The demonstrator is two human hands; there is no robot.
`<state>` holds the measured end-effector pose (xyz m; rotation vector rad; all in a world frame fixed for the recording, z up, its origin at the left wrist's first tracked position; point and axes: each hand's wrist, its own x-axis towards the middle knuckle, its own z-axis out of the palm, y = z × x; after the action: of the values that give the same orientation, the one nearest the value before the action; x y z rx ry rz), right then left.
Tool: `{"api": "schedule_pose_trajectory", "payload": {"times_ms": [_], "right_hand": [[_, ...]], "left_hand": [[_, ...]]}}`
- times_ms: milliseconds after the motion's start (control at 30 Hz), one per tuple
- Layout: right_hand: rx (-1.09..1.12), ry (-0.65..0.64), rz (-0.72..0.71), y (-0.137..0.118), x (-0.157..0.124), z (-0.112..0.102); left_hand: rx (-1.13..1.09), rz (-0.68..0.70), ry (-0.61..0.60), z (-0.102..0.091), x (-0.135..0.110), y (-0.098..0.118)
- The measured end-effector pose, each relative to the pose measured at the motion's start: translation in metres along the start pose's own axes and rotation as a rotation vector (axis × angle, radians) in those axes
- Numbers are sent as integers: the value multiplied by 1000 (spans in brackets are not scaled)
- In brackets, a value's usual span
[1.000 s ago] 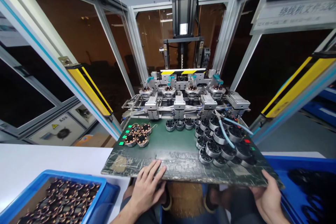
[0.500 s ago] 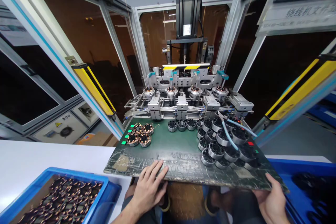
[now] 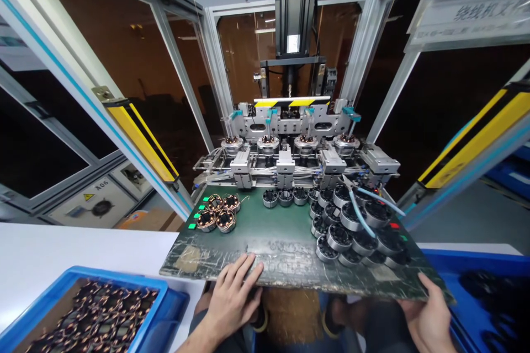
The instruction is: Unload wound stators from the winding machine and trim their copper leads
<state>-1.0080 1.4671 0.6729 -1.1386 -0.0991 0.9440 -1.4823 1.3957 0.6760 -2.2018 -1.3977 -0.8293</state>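
Observation:
My left hand lies with its fingers stretched out over the front edge of a worn green worktop; it holds nothing. At the right front corner, my right hand grips the worktop's edge, thumb on top and the other fingers partly hidden below. Several copper-wound stators sit in a group at the worktop's left. Black and silver stator cores without copper are stacked on the right. Across that stack lies a pair of cutting pliers with light blue handles.
Behind the worktop stands a winding machine with copper-wound stators on its stations and a black motor above. Yellow bars flank both sides. A blue bin of wound stators is at left, another blue bin at right.
The view has shifted slightly, so the machine and left-hand things sit a little farther left. Both hands stay in place on the worktop's edge.

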Motion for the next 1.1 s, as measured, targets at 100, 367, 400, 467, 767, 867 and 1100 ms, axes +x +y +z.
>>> {"api": "schedule_pose_trajectory", "payload": {"times_ms": [100,367,400,467,767,867,1100], "right_hand": [[-2,-12,-14,1,2,-2],[-25,-42,-24,4,3,-4],[-22,-40,-22,4,3,-4],[-25,-32,-18,5,3,-5],[-23,-10,-6,3,0,-2],[-14,13,-2,2,-1,0],[-28,3,-14,4,0,0]], "left_hand": [[-10,0,2,0,0,0],[-17,1,3,0,0,-1],[-10,3,0,0,0,-1],[8,8,-4,0,-1,-2],[-17,4,18,1,1,-1],[-19,4,8,2,-1,-1],[-33,0,18,-1,0,0]]}}
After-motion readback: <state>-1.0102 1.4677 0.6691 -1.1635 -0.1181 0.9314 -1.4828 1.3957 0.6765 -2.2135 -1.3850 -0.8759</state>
